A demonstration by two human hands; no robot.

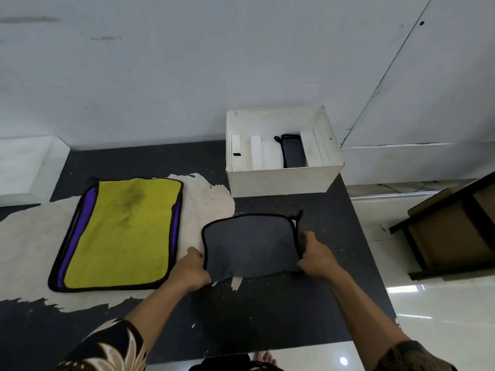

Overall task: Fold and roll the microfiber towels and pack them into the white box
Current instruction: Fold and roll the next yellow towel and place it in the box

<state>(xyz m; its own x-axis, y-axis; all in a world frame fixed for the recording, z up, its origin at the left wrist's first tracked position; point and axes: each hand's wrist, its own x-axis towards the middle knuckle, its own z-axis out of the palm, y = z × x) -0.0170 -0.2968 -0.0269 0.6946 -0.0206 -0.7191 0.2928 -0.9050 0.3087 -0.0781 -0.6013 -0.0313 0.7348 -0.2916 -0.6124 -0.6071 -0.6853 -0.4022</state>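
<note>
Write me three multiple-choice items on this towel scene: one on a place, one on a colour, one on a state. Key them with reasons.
1. The white box stands: A. on the floor; B. on the person's lap; C. on the table, beyond the grey towel.
2. The top face of the flat towel is: A. red; B. yellow; C. white.
3. The grey towel is: A. gripped at both side edges; B. lying untouched; C. inside the box.
Key: 1 C, the box sits on the dark tabletop past the grey towel. 2 B, yellow shows on top, with purple at its edges. 3 A, the left hand and the right hand each hold one side.
</note>
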